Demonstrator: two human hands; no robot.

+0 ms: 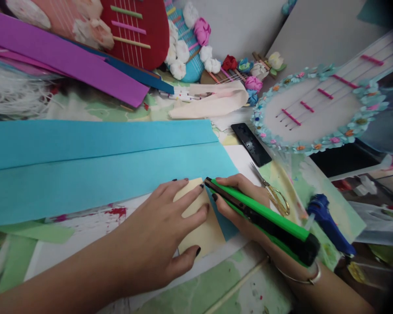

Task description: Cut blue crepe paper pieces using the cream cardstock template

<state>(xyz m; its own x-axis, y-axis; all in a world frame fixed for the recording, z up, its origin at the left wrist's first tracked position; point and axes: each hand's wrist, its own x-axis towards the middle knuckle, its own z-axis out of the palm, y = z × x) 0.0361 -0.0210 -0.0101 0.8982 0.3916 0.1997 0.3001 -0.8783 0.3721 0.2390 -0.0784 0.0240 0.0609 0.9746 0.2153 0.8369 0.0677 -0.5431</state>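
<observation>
My left hand lies with its fingers spread on a cream paper piece, pressing it down. My right hand is wrapped around a green and black utility knife. The knife's narrow black tip meets the upper edge of the cream piece, close to my left fingertips; I cannot make out its blade. A blue corner of paper shows under the cream piece's right side. Beyond both hands stretches a long turquoise sheet with a crease along it. A white sheet lies underneath.
Gold-handled scissors, a black phone and a blue glue gun lie to the right. A flower-edged paper instrument leans behind them. Purple strips and a red instrument shape are at the back left.
</observation>
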